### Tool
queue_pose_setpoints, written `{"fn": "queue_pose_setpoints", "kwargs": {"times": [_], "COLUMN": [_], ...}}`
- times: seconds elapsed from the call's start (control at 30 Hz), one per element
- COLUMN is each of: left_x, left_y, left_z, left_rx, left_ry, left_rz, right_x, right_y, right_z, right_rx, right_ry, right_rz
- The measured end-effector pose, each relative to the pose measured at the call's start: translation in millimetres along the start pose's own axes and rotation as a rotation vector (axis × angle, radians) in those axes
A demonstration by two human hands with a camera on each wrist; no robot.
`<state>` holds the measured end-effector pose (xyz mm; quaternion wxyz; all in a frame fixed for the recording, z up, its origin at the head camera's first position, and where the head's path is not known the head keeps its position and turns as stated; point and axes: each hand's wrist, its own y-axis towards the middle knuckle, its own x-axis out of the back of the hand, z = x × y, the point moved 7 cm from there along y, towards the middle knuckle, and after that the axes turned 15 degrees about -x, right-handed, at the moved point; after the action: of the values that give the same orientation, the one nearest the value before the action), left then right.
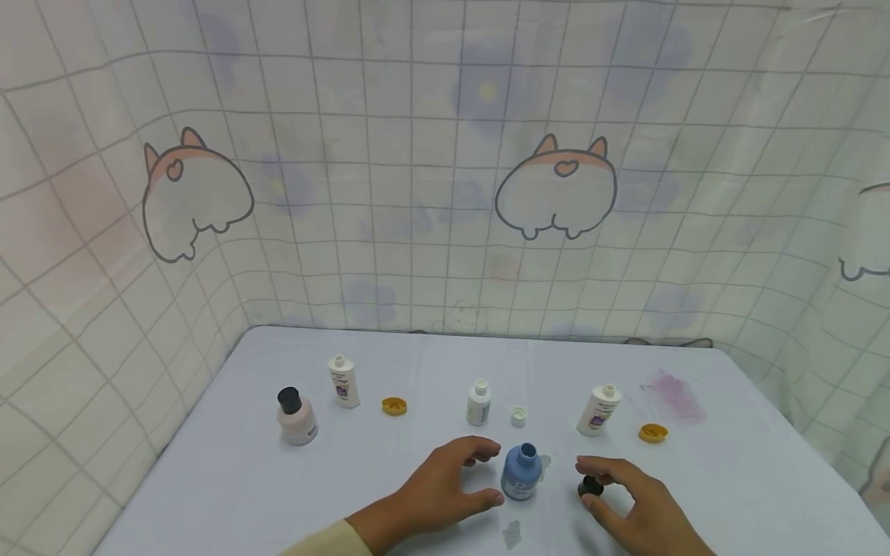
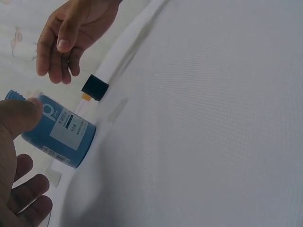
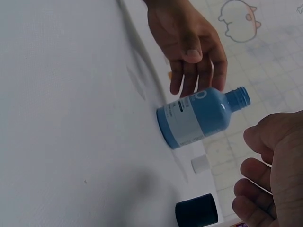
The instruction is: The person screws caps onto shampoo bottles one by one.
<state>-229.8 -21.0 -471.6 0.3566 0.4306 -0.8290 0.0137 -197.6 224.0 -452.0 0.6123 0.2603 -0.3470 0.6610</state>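
A blue bottle (image 1: 521, 472) with a white label stands upright and uncapped on the table. My left hand (image 1: 453, 486) is just to its left, thumb and fingers spread apart and not gripping it. To the bottle's right, a black cap (image 1: 590, 486) stands on the tabletop. Over the cap hovers my right hand (image 1: 636, 502), its thumb and fingers parted on either side; a gap between hand and cap shows in the left wrist view. The bottle's label (image 2: 68, 128) and threaded neck (image 3: 238, 98) are plain in the wrist views.
Behind the hands stand white bottles (image 1: 344, 381) (image 1: 478, 403) (image 1: 599, 411). Yellow caps (image 1: 394, 406) (image 1: 653, 433) and a white cap (image 1: 518, 417) lie among them. A pale pink bottle (image 1: 297, 421) with a black cap is at left. Pink (image 1: 674, 398) and grey stains mark the white table (image 1: 278, 510).
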Motion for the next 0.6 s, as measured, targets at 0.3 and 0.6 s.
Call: {"fn": "queue_pose_setpoints", "kwargs": {"times": [0.3, 0.6], "left_x": [-6.8, -14.0], "left_y": [6.7, 13.1], "left_z": [-2.7, -1.4], "left_rx": [-0.003, -0.018], "left_ry": [0.012, -0.001], "left_rz": [-0.001, -0.014], "right_x": [1.9, 1.8], "right_y": [4.0, 9.7], "right_z": [-9.3, -18.1], "right_rx": [-0.034, -0.071], "right_ry": [0.001, -0.001], "right_rz": [-0.015, 0.004]}}
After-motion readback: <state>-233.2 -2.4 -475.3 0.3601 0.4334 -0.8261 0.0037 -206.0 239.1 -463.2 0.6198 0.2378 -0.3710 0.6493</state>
